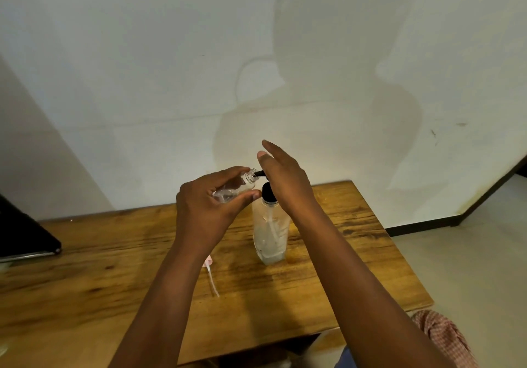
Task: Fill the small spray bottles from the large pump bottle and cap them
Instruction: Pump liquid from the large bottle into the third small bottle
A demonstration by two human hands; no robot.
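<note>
A large clear pump bottle point(270, 233) with a black pump head stands upright on the wooden table point(114, 267), holding a little liquid at its bottom. My left hand point(208, 205) grips a small clear spray bottle point(242, 186), tilted with its open neck against the black pump nozzle. My right hand point(282, 179) lies flat on top of the pump head, fingers straight. A pink spray cap point(210, 270) with its thin dip tube lies on the table beneath my left forearm.
A dark flat device point(25, 233) sits at the table's left edge. The wall stands right behind the table. Checked pink cloth point(445, 336) shows at the lower right, past the table's right edge.
</note>
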